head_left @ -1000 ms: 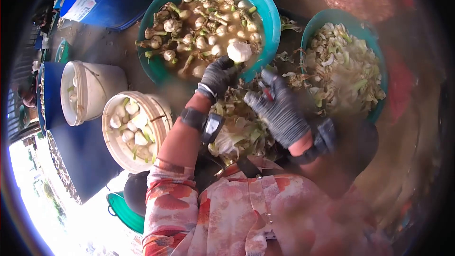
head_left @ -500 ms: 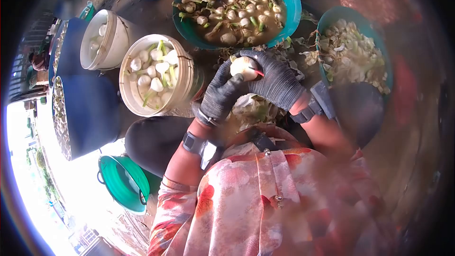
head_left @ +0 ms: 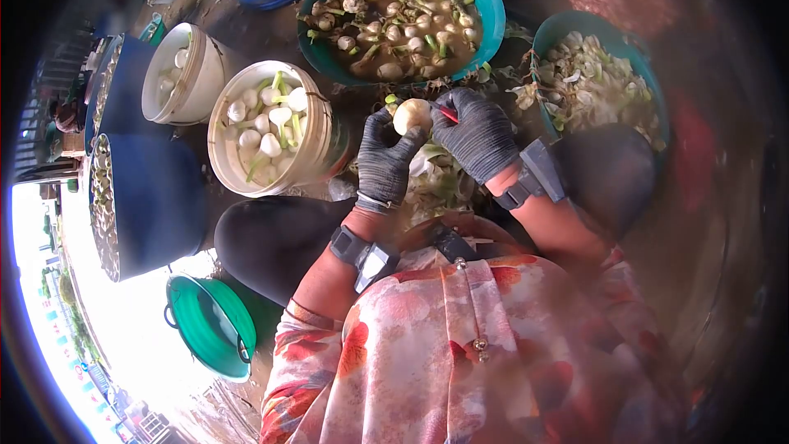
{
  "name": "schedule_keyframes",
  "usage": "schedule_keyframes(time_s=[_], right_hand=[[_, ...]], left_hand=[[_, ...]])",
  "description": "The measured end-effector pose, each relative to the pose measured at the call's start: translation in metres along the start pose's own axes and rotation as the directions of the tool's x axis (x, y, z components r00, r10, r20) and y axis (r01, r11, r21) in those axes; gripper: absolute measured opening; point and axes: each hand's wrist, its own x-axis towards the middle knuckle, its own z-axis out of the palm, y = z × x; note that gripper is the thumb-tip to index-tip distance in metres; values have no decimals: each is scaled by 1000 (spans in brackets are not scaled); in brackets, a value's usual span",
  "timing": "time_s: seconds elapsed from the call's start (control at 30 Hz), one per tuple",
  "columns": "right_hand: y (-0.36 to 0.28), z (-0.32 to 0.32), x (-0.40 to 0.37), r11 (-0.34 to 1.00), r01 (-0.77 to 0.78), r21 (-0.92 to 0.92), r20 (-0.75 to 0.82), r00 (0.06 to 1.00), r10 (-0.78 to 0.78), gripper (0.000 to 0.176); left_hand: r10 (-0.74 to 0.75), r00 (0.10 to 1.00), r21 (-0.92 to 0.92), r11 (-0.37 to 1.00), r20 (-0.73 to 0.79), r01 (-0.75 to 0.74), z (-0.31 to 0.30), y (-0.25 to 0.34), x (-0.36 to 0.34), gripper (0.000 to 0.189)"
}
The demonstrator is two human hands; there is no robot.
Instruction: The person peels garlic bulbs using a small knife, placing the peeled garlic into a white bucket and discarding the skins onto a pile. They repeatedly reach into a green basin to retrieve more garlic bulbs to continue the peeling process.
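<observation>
Head view. Both hands wear dark knit gloves and meet in front of the person's chest.

The left hand [head_left: 385,160] is curled around a pale onion bulb [head_left: 411,115], gripping it from below and from the left with the fingers, so the bulb sits at the fingertips between the two hands. The right hand [head_left: 477,136] is closed on a thin red tool [head_left: 448,113], whose tip lies against the right side of the bulb. Its fingers also touch the bulb.

Each wrist carries a strapped device: left wrist device [head_left: 367,256], right wrist device [head_left: 536,174].

Directly under the hands lies a heap of peelings [head_left: 436,185].

Beyond the fingertips stands a large teal basin [head_left: 493,12] holding unpeeled bulbs with green stalks in cloudy water. To the right of the right hand, a second teal basin [head_left: 544,39] holds pale trimmings.

Just left of the left hand stands a white bucket [head_left: 219,127] with peeled white bulbs. A second white bucket [head_left: 153,74] stands further left, beside it. Near the left elbow, well apart from the hands, lies a small green basin [head_left: 209,325].
</observation>
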Motion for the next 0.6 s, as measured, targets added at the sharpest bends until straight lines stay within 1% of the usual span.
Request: schedule_keyframes(time_s=[0.07, 0.1, 0.17, 0.2, 0.27, 0.3, 0.33, 0.37, 0.4, 0.47, 0.5, 0.53, 0.57, 0.6], right_hand=[[1, -1, 1, 999, -53, -4, 8, 999, 53, 20], [3, -2, 1, 998, -56, -7, 6, 998, 56, 20], [6, -2, 2, 991, -83, 105, 26, 996, 81, 20], [6, -1, 1, 990, -86, 108, 30, 996, 83, 20], [7, -3, 1, 995, -29, 97, 17, 999, 28, 21], [4, -5, 1, 999, -3, 51, 7, 1000, 3, 21], [3, -5, 1, 999, -9, 50, 7, 1000, 9, 21], [2, -5, 1, 1000, -27, 2, 0, 1000, 27, 21], [2, -5, 2, 998, -47, -45, -9, 999, 46, 21], [2, -6, 5, 997, -68, -27, -10, 998, 68, 20], [3, -7, 6, 994, -106, 5, -1, 994, 106, 21], [6, -8, 9, 989, -141, 38, 9, 990, 141, 21], [19, -8, 17, 949, -246, 197, 110, 967, 228, 21], [39, -3, 23, 948, -248, 198, 108, 967, 230, 21]], left_hand=[[15, 1000, -79, 997, 27, -13, 4, 0, -2, 40], [14, 999, -81, 997, 31, -11, 6, 2, -2, 40], [0, 1000, -118, 993, 15, 2, 6, 6, -3, 39], [-3, 1000, -115, 993, 12, 5, 6, 5, -3, 39], [-6, 1000, -163, 987, 6, 7, 7, 4, 0, 39], [-9, 1000, -162, 987, 6, 10, 7, 2, 1, 39], [9, 1000, -94, 996, 6, -9, 7, 0, 2, 39], [27, 1000, -26, 999, 9, -26, 7, -3, 2, 39], [21, 1000, -26, 999, 15, -20, 8, -4, 3, 39], [23, 999, -68, 998, 48, -19, 8, -6, 3, 40], [-32, 997, -205, 978, 75, 47, 10, -2, 1, 42], [-35, 996, -205, 977, 79, 51, 12, 3, 1, 42], [-61, 991, -291, 952, 120, 94, 13, 8, 0, 43], [-81, 984, -371, 919, 161, 136, 13, 10, 0, 44]])
